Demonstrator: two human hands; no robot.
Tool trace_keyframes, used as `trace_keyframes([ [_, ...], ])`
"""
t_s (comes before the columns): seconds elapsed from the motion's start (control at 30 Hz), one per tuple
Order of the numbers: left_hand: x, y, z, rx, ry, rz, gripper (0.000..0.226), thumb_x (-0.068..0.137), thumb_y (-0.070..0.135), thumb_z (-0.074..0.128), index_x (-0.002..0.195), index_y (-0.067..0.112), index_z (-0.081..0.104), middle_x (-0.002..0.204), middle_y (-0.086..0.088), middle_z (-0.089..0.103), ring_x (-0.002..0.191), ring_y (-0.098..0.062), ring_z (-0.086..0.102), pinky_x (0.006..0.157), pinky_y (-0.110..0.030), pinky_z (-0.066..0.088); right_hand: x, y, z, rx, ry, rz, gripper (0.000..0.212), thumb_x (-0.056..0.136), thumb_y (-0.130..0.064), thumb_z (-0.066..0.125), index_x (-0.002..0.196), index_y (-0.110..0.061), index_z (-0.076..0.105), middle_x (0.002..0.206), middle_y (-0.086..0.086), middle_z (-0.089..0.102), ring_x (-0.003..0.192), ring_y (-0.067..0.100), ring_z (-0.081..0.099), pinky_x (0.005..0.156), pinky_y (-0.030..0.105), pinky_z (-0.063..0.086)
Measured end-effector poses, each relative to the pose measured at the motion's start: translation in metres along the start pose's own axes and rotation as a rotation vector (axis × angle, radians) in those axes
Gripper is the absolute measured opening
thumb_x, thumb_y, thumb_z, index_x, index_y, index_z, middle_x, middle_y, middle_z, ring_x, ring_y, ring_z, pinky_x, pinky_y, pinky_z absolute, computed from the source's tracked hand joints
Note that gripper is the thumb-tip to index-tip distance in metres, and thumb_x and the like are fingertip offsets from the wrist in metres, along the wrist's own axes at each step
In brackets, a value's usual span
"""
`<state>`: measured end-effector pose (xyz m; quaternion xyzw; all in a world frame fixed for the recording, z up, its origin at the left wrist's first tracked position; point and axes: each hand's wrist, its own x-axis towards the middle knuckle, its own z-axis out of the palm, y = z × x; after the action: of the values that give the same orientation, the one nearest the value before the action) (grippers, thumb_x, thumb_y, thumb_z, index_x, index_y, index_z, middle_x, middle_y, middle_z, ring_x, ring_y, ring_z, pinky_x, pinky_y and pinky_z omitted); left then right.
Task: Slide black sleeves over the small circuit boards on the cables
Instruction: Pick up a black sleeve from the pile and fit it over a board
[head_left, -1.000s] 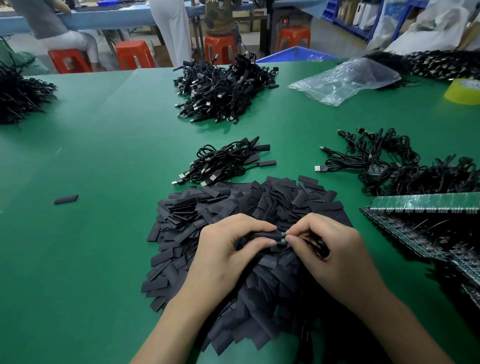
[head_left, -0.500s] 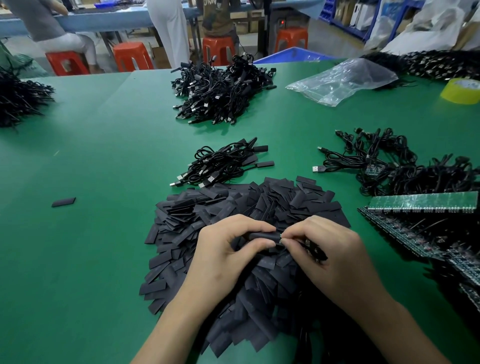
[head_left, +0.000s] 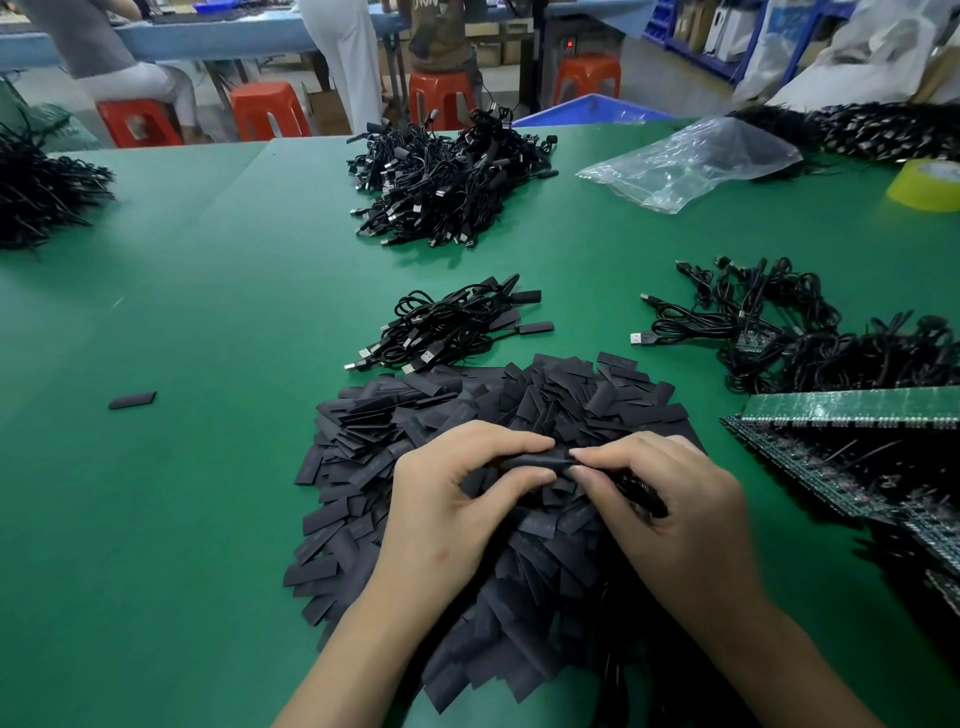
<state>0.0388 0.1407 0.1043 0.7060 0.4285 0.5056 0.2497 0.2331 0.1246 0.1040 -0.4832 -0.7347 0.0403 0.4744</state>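
Black sleeve (head_left: 537, 460) is pinched in the left hand (head_left: 457, 499), its grip closed on it above the heap of loose sleeves (head_left: 415, 441) on the green counter (head_left: 208, 312). A second ago a glint of board showed at its mouth; now the right hand (head_left: 670, 514), fingers closed at that end, has pushed it inside, so this board looks nearly covered.

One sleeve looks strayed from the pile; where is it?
In the head view, the stray sleeve lies alone on the green table, far left of the sleeve pile.
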Motion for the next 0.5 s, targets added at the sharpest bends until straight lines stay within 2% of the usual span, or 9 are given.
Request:
trace_keyframes([
  [0.07,0.0,0.001,0.001,0.001,0.0,0.006,0.019,0.084,0.015,0.082,0.102,0.021,0.08,0.098,0.015,0.076,0.096,-0.006,0.072,0.086,-0.016,0.05,0.0,0.001,0.001,-0.006,0.004,-0.005,0.007,0.089,-0.021,0.074,0.087,-0.015,0.078,0.09,-0.012,0.075,0.085,0.002,0.064,0.076,0.033,0.049],
  [0.17,-0.001,0.002,0.002,0.011,0.032,0.015,0.021,0.083,0.019,0.082,0.104,0.02,0.081,0.099,0.015,0.076,0.096,-0.007,0.072,0.086,-0.019,0.052,-0.001,-0.001,0.002,0.012,0.02,0.004,0.011,0.09,-0.025,0.073,0.087,-0.016,0.078,0.09,-0.014,0.074,0.086,-0.002,0.063,0.076,0.031,0.049],
  [0.33,-0.005,0.009,0.007,-0.033,0.226,-0.087,0.041,0.075,0.032,0.086,0.114,0.021,0.077,0.091,0.013,0.076,0.086,-0.009,0.074,0.084,-0.016,0.053,-0.002,-0.004,0.001,0.034,0.048,0.05,0.015,0.092,-0.03,0.068,0.091,-0.02,0.079,0.091,-0.018,0.071,0.089,-0.009,0.059,0.076,0.028,0.049],
  [0.43,-0.009,0.011,0.011,-0.048,0.259,-0.108,0.037,0.077,0.03,0.084,0.111,0.019,0.078,0.088,0.014,0.077,0.084,-0.007,0.075,0.082,-0.018,0.055,-0.002,-0.004,0.003,0.018,0.063,0.051,0.015,0.092,-0.03,0.068,0.09,-0.02,0.078,0.089,-0.019,0.07,0.087,-0.011,0.056,0.076,0.027,0.049],
  [0.5,-0.009,0.011,0.013,-0.001,0.264,-0.082,0.036,0.078,0.028,0.083,0.111,0.016,0.079,0.09,0.015,0.077,0.083,-0.002,0.074,0.081,-0.013,0.053,-0.003,-0.004,0.004,0.002,0.068,0.05,0.016,0.092,-0.03,0.067,0.09,-0.019,0.078,0.089,-0.016,0.072,0.085,-0.008,0.056,0.076,0.028,0.049],
])
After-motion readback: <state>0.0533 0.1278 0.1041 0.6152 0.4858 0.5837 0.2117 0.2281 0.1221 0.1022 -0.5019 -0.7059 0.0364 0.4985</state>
